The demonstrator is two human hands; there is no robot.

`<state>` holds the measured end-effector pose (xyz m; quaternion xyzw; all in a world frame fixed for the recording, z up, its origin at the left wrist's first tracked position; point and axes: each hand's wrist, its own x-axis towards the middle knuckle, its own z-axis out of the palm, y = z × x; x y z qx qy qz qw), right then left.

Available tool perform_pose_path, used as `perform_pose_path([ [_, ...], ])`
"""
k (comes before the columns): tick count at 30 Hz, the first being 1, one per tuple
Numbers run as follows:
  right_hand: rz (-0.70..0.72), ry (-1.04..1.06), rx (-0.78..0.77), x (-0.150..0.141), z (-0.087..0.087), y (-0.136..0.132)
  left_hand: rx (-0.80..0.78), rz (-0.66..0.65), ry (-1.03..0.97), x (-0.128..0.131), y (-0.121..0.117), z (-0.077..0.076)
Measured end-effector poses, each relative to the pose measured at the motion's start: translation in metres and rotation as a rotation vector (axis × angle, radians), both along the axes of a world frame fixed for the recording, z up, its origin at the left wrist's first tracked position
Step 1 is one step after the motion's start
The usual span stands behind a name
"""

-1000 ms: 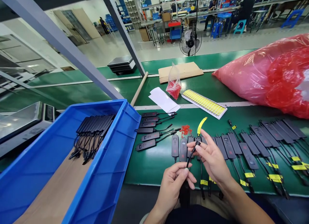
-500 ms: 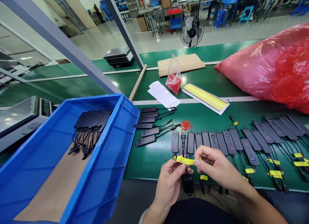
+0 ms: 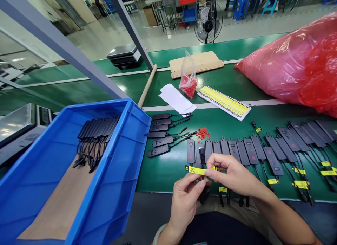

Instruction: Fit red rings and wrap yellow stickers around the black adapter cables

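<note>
A yellow "12V" label (image 3: 196,170) with black ends lies crosswise at a black cable (image 3: 202,160) whose connector points up. My right hand (image 3: 228,174) pinches the label near its middle, thumb and index finger together. Below it, my left hand (image 3: 186,194) is closed on the cable, thumb against fingers; the exact grip is partly hidden. A dark block hangs under the left fingers, mostly covered. Just beyond the hands stands a row of black controllers (image 3: 233,149), several with yellow labels on their cables.
On the left is a blue bin (image 3: 142,122) with controllers on cardboard. Beside it lie more controllers (image 3: 159,150) and small red rings (image 3: 202,133). Farther back are a yellow label sheet (image 3: 223,102), white papers (image 3: 176,99), a bag of red pieces (image 3: 188,85) and a large pink bag (image 3: 279,65).
The label has turned from slanting to nearly level, and its right black end now shows past my right fingers. My right hand has shifted slightly left. The view has tilted down a little.
</note>
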<state>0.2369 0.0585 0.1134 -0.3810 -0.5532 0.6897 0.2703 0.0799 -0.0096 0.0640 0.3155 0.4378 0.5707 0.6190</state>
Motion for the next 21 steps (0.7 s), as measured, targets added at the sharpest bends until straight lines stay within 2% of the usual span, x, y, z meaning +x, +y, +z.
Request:
perform_pose_path([
  [7, -0.009, -0.105, 0.080, 0.000, 0.001, 0.001, 0.059, -0.004, 0.174, -0.004, -0.007, -0.011],
  [14, 0.037, -0.157, 0.107, 0.003, -0.002, 0.006, 0.280, 0.010, 0.474, -0.008, -0.005, 0.002],
  [17, 0.036, -0.151, 0.133, 0.003, -0.002, 0.006, 0.279, -0.005, 0.458, -0.010, -0.006, 0.001],
  [21, 0.006, -0.131, 0.102, 0.001, 0.001, 0.000, 0.216, 0.017, 0.317, -0.010, -0.006, -0.006],
])
